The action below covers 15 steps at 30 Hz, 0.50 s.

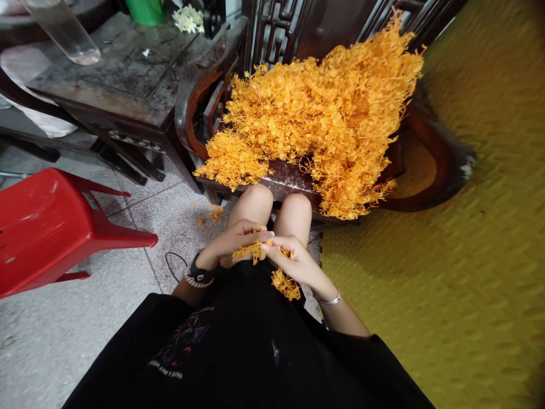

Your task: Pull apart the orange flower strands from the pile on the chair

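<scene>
Over my lap, my left hand [243, 237] and my right hand [293, 259] meet at the fingertips. Both are closed on a sprig of curly orange plastic-looking flowers [254, 250], whose strands stick out under my left fingers. More of the orange strands [286, 285] hang below my right palm. Whether the parts in my two hands are joined, I cannot tell. Just beyond my knees, a large heap of the same orange flowers [315, 113] covers most of a dark wooden chair seat [289, 177].
A red plastic stool [46, 221] stands at the left. Behind it, a dark wooden table [123, 74] bears a clear cup [70, 40], a green container [145, 10] and white flowers [188, 19]. Orange scraps [216, 213] lie on the floor. A yellow textured surface [447, 272] fills the right side.
</scene>
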Each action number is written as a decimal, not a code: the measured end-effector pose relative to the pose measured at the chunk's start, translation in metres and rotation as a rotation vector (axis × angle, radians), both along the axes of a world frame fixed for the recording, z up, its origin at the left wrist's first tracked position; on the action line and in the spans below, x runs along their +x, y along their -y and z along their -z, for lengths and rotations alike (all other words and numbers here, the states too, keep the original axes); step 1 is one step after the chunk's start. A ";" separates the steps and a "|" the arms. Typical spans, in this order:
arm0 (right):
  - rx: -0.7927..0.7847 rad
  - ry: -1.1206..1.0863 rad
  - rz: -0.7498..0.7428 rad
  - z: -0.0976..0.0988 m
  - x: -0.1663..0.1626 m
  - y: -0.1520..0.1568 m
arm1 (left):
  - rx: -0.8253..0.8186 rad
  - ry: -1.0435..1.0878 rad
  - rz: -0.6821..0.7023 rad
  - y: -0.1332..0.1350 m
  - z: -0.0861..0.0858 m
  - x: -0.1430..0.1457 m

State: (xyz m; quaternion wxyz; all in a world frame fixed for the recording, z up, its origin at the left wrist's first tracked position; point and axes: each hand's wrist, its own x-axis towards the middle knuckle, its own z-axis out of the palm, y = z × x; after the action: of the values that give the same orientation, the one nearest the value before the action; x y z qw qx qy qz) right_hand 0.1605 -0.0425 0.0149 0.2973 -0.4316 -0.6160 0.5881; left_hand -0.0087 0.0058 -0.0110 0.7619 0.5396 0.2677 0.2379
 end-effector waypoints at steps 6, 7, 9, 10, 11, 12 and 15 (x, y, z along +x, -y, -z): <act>-0.085 -0.234 -0.220 0.006 0.006 0.005 | -0.269 0.211 0.059 0.011 0.004 0.007; -0.080 -0.283 -0.251 0.008 0.007 0.006 | -0.300 0.257 0.095 0.015 0.006 0.012; -0.042 -0.386 -0.291 0.010 0.008 0.008 | -0.352 0.356 0.147 0.021 0.010 0.022; -0.009 -0.455 -0.293 0.011 0.008 0.009 | -0.379 0.405 0.147 0.024 0.012 0.028; 0.024 -0.523 -0.279 0.011 0.008 0.010 | -0.404 0.447 0.138 0.027 0.012 0.033; 0.056 -0.583 -0.251 0.011 0.008 0.010 | -0.431 0.488 0.132 0.029 0.012 0.038; 0.127 -0.656 -0.138 0.009 0.009 0.013 | -0.483 0.621 0.135 0.032 0.006 0.048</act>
State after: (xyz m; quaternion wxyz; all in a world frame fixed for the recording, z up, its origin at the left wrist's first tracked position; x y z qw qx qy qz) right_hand 0.1699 -0.0553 0.0055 0.4655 -0.1575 -0.5506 0.6748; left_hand 0.0389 -0.0263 -0.0170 0.9256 0.2636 0.0369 0.2691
